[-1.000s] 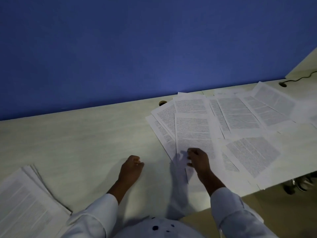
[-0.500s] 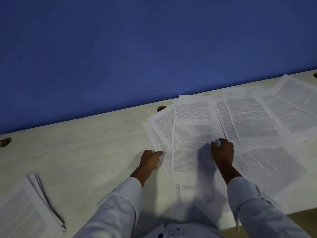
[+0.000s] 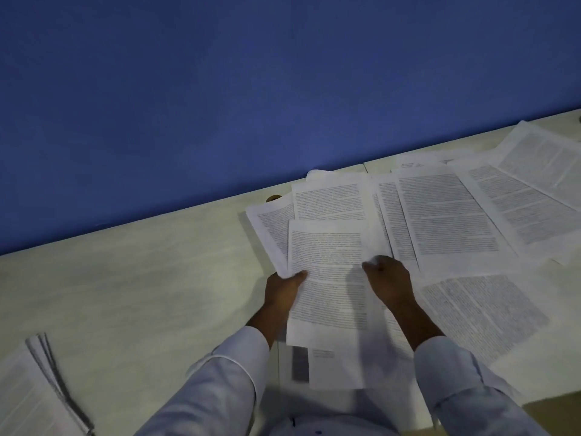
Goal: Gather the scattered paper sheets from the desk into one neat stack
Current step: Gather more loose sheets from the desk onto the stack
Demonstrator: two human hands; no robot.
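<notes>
spreading from the middle of the pale wood-grain desk [image 3: 141, 278] out to its right edge, the scattered white printed paper sheets [image 3: 446, 221] overlap one another below a plain blue wall [image 3: 220, 89]. a gathered stack of white paper [image 3: 28, 391] sits at the desk's near left corner, well apart from them, its edges fanned rather than square. the nearest printed sheet [image 3: 327, 278] lies on top of the overlap by the near edge, its left side raised off the desk. the left hand [image 3: 281, 291] pinches that left edge, thumb on top and fingers hidden beneath, seemingly with another sheet caught under it. the right hand [image 3: 390, 281] rests on the sheet's right side with fingers curled; whether it grips paper or only presses down i cannot tell.

this paper should handle as very light, thin and floppy: held by one corner a sheet will likely sag and curl, and it creases easily. sheet on sheet looks slick, so a loose bundle may slide and fan. the safer hold is probably along both long edges, thumbs above and fingers below, or sliding sheets flat over the desk before lifting.
</notes>
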